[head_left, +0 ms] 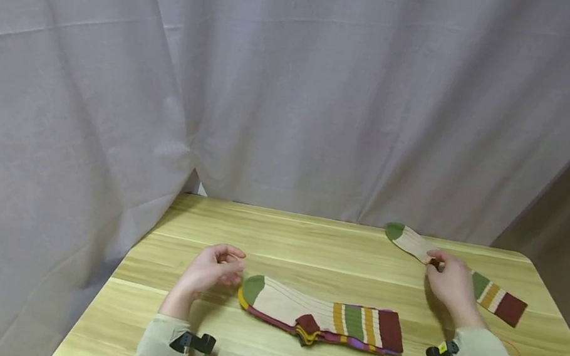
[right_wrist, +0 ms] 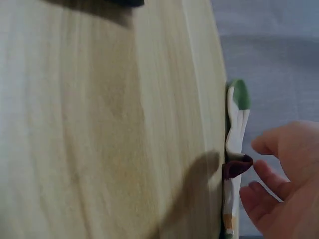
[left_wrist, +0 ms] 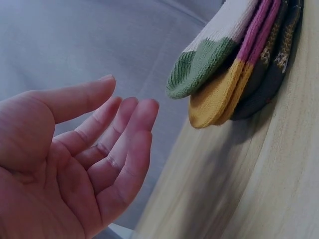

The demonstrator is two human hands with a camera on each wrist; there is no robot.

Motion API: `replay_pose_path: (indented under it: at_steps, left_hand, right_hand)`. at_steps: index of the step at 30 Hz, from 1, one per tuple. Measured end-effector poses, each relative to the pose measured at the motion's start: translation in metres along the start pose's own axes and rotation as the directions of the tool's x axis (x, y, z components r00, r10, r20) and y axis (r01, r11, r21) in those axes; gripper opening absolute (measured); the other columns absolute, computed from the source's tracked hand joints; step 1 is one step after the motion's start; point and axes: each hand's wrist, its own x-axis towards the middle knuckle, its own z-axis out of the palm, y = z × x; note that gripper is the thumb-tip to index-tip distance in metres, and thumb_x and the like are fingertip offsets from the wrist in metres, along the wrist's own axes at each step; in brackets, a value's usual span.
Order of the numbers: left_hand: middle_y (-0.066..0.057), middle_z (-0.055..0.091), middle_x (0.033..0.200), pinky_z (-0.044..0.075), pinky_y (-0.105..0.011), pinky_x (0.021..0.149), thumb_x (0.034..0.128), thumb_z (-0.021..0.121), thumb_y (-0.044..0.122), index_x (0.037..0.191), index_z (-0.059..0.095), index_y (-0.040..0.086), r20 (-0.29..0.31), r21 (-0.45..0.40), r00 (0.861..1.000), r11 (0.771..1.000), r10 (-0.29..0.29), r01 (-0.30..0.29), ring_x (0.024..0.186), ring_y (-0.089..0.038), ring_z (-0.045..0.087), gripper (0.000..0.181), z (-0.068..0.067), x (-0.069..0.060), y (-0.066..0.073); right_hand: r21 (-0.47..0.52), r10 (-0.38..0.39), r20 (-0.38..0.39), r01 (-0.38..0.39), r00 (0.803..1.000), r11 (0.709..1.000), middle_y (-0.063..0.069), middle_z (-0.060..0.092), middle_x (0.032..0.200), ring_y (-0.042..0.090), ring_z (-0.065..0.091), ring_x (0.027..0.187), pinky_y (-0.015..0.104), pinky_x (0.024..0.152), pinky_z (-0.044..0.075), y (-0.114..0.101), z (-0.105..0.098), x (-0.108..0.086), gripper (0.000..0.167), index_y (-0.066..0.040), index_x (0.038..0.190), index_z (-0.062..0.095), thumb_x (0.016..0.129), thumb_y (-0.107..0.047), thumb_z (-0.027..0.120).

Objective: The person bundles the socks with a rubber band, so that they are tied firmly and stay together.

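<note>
A stack of socks point(head_left: 297, 304) lies flat on the wooden table, toes to the left. Its top sock is cream with a green toe, maroon heel and striped cuff. Beneath it, the left wrist view shows yellow-toed magenta socks point(left_wrist: 219, 94) and dark grey patterned ones point(left_wrist: 259, 94). My left hand point(head_left: 211, 270) hovers just beyond the toes, fingers loosely bent and holding nothing. At the back right lies another cream sock point(head_left: 413, 244) with green toe and maroon cuff. Over its heel point(right_wrist: 238, 168) is my right hand point(head_left: 451, 287), thumb and fingers apart; whether a fingertip touches it is unclear.
A thin orange loop point(head_left: 517, 354) lies by the right sleeve, partly hidden. Behind the table point(head_left: 275, 233) hangs a grey curtain point(head_left: 302, 79), which also runs down the left side. Black wrist cameras point(head_left: 193, 343) are strapped to both forearms.
</note>
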Motion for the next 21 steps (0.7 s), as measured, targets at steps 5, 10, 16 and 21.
replay_pose_path:
  at_steps: [5,10,16,21]
  left_hand:
    - [-0.017,0.072,0.102,0.063,-0.034,0.070,0.0995,0.073,0.004,0.132,0.061,-0.012,0.003,-0.012,1.000,1.000,0.007,-0.007,0.080,-0.028,0.075,0.038,0.002,0.001,0.001]
    - [-0.015,0.072,0.101,0.063,-0.035,0.071,0.0992,0.074,0.005,0.133,0.061,-0.012,0.000,-0.025,1.000,1.000,0.000,0.000,0.082,-0.031,0.075,0.040,0.002,0.001,-0.001]
    - [-0.015,0.072,0.102,0.062,-0.033,0.071,0.0990,0.075,0.007,0.134,0.062,-0.009,-0.003,-0.018,1.000,1.000,0.004,-0.005,0.081,-0.028,0.075,0.041,0.003,0.004,0.000]
    - [-0.018,0.073,0.102,0.061,-0.033,0.071,0.0999,0.074,0.006,0.134,0.061,-0.010,0.007,-0.017,1.000,1.000,0.009,-0.009,0.081,-0.027,0.074,0.040,0.004,0.005,0.000]
  right_hand:
    - [-0.018,0.029,0.041,-0.028,0.999,0.999,0.041,0.062,0.128,0.059,0.060,0.113,0.071,0.092,0.049,0.006,-0.001,0.007,0.038,0.008,0.140,0.059,0.107,-0.011,0.055]
    - [-0.031,-0.023,0.185,0.029,0.983,0.999,0.041,0.061,0.131,0.060,0.058,0.118,0.072,0.098,0.048,0.013,-0.001,0.007,0.045,0.011,0.143,0.055,0.108,-0.016,0.055]
    - [0.002,-0.020,0.183,0.020,0.983,1.000,0.040,0.058,0.138,0.062,0.054,0.124,0.073,0.102,0.044,0.022,-0.003,0.005,0.041,0.010,0.139,0.060,0.109,-0.017,0.055]
    - [0.033,0.046,0.165,-0.052,0.985,0.998,0.039,0.057,0.141,0.061,0.051,0.130,0.073,0.106,0.040,0.026,-0.004,0.004,0.044,0.009,0.140,0.060,0.114,-0.024,0.048]
